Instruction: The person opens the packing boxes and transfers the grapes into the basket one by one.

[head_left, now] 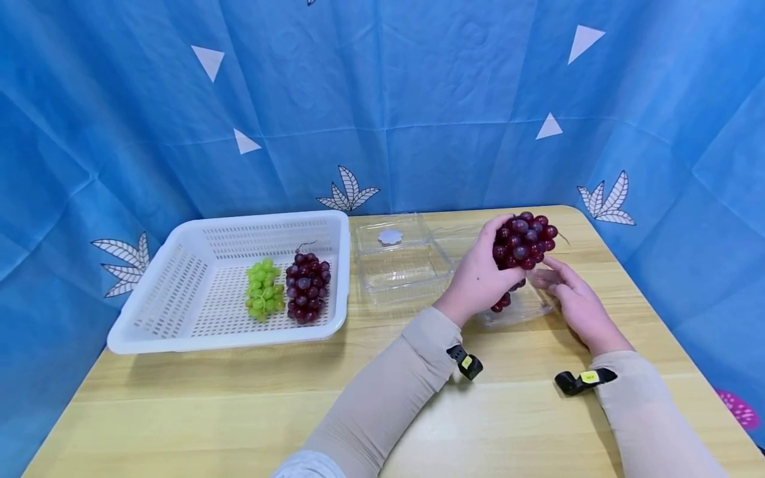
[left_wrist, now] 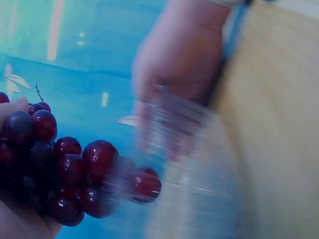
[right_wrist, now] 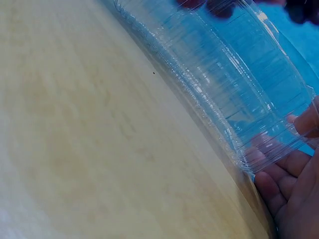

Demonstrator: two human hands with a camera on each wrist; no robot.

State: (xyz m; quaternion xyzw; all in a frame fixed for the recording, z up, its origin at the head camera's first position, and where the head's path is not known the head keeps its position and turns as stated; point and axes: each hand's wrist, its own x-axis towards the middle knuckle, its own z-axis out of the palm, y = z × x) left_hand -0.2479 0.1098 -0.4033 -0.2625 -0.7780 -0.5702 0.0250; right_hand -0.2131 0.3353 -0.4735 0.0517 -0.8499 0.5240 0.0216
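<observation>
My left hand (head_left: 478, 279) grips a bunch of dark red grapes (head_left: 524, 240), its stem pointing right, above a clear plastic box (head_left: 522, 312). More red grapes (head_left: 503, 303) show below the left thumb; I cannot tell whether they belong to the same bunch. At the box's right end is my right hand (head_left: 574, 299). In the right wrist view, the right fingers (right_wrist: 279, 186) lie along the outside of the box's wall, and the thumb is at its rim. The left wrist view shows the grapes (left_wrist: 99, 159) close up, with the right hand blurred beyond.
On the left stands a white perforated basket (head_left: 161, 342) holding a green grape bunch (head_left: 264, 289) and a red grape bunch (head_left: 307, 289). Between basket and hands lies another clear plastic box (head_left: 400, 269), with a white label (head_left: 390, 236). A blue patterned curtain (head_left: 418, 99) surrounds the wooden table (head_left: 239, 411).
</observation>
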